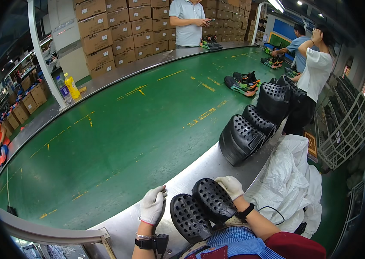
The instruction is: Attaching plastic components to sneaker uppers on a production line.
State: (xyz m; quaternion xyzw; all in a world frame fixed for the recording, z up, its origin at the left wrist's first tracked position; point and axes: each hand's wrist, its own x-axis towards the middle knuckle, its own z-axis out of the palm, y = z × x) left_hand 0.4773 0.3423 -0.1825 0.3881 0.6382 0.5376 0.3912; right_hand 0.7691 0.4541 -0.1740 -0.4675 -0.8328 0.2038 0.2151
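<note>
Two black clogs with round holes, a left one [189,218] and a right one [212,199], sit side by side at the table's near edge, close against my clothing. My right hand [230,187], in a white glove, is curled against the far right side of the right clog; its fingertips are partly hidden. My left hand [152,205], also gloved, is apart from the left clog, over the metal edge. Its fingers are bent and pressed together, and whatever may be inside them is hidden. Larger black perforated clogs [242,137] stand stacked to the right.
A green conveyor belt [117,138] curves beyond the metal ledge [193,175]. Colourful sneakers [242,83] lie on it. White sheeting [283,177] hangs at the right. Bottles [71,86] stand on the far rim. Several people work around the belt; cartons [124,30] are stacked behind.
</note>
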